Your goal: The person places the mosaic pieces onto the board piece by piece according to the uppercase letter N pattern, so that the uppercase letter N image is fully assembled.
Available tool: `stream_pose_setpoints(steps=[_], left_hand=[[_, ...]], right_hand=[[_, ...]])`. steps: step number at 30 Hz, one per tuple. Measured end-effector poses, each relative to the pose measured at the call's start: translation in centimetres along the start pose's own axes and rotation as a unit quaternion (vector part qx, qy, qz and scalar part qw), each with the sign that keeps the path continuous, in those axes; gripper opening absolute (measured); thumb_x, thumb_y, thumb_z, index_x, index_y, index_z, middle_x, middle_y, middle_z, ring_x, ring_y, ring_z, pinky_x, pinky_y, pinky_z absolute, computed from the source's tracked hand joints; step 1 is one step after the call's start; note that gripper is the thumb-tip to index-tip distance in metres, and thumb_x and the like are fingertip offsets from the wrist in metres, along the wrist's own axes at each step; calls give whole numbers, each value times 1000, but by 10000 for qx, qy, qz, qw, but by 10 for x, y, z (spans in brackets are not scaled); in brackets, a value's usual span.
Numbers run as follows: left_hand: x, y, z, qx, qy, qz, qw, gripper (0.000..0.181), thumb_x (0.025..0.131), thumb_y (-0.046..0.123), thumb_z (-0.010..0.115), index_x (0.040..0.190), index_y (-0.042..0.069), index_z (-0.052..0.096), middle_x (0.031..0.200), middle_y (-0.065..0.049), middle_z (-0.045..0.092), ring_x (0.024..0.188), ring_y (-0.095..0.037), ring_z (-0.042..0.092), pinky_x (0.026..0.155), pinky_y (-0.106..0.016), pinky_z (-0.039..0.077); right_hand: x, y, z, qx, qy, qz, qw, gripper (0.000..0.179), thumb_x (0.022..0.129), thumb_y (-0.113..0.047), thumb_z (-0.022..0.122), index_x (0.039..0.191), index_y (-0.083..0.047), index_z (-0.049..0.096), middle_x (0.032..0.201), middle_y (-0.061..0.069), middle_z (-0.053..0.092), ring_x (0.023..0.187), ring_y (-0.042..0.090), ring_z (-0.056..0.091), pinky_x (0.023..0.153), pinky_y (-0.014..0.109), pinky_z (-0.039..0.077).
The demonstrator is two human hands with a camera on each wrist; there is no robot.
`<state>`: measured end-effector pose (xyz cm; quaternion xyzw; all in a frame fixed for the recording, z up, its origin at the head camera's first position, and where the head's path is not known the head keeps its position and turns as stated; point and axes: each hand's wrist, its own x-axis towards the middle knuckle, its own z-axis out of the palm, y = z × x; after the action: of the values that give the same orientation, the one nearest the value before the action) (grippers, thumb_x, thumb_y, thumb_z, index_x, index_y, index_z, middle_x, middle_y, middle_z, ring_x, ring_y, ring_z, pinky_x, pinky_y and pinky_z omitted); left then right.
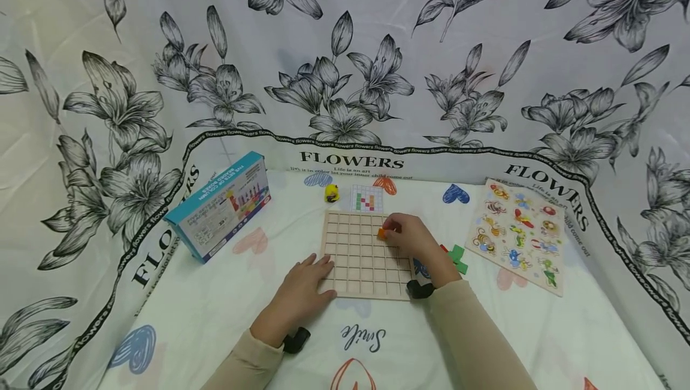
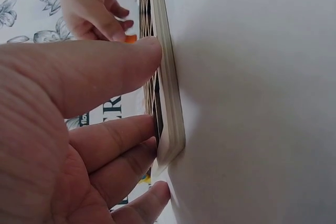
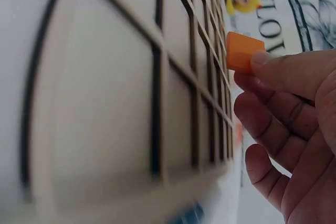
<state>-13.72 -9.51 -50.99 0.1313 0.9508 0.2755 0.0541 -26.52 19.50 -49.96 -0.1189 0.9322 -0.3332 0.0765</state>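
A pale wooden grid board (image 1: 356,270) lies in front of the person, divided into square cells by thin raised ridges. Between thumb and fingers, the right hand (image 1: 412,235) pinches an orange square tile (image 3: 245,52) over the upper right part of the grid. The left hand (image 1: 307,285) rests at the board's lower left edge. In the left wrist view its thumb (image 2: 121,64) and extended fingers touch that edge. Just behind the board is a small pattern card (image 1: 368,197) with coloured squares on a grid.
Green tiles (image 1: 458,258) and a bit of red lie right of the board, partly behind the right forearm. A yellow toy figure (image 1: 331,193) stands beside the card. At left is a blue-topped box (image 1: 221,207); at right, an insect picture board (image 1: 517,234).
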Motion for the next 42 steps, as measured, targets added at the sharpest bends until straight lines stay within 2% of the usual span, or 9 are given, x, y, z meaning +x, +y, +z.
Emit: stream_pose_setpoints(steps=[6,11,17,25,31,37,42], left_hand=[[1,-2,2,-1,-21,-2,10000,64,94,26,86,152,7,65,163,-10,58,160,-43,41,129,-66,33],[0,-4,3,16,-16,32,10000,64,94,27,86,152,7,65,163,-11,58,159,-43,42,129,-66,33],[0,-3,2,-9,32,4,10000,65,93,25,86,151,6,65,162,-12,58,159,-44,42,129,-65,34],[0,-1,2,-13,39,-22,10000,64,93,24,86,151,6,65,163,-12,58,159,-44,42,129,-66,33],[-1,-1,3,7,55,-2,10000,65,93,25,87,151,6,66,162,-12,59,158,-44,43,128,-66,34],[-2,1,2,2,66,12,10000,65,92,24,87,151,6,66,162,-13,59,158,-44,43,128,-66,34],[-2,2,1,-36,65,-25,10000,64,93,24,86,151,5,66,162,-14,58,158,-45,42,128,-67,33]], right_hand=[[8,-6,12,-194,-73,-74,9998,5,106,-19,73,109,-16,75,104,0,74,94,20,63,93,43,58],[8,-9,12,-262,-45,32,9996,6,106,-20,73,108,-15,75,101,0,73,91,21,61,88,40,56],[5,-8,11,-195,-268,27,9994,6,106,-19,72,104,-16,76,101,0,72,88,19,61,82,36,55],[4,-7,14,-191,-272,-20,9994,5,105,-17,73,105,-15,77,100,0,71,87,19,60,81,36,55],[4,-8,15,-147,-289,129,9994,4,105,-14,73,104,-15,78,99,2,70,89,20,60,84,38,55],[2,-10,16,-184,-248,114,9995,4,104,-12,73,104,-13,77,100,2,71,92,21,61,91,43,57],[1,-8,16,-219,-273,102,9993,5,105,-15,73,107,-15,77,103,1,71,95,21,61,93,42,57]])
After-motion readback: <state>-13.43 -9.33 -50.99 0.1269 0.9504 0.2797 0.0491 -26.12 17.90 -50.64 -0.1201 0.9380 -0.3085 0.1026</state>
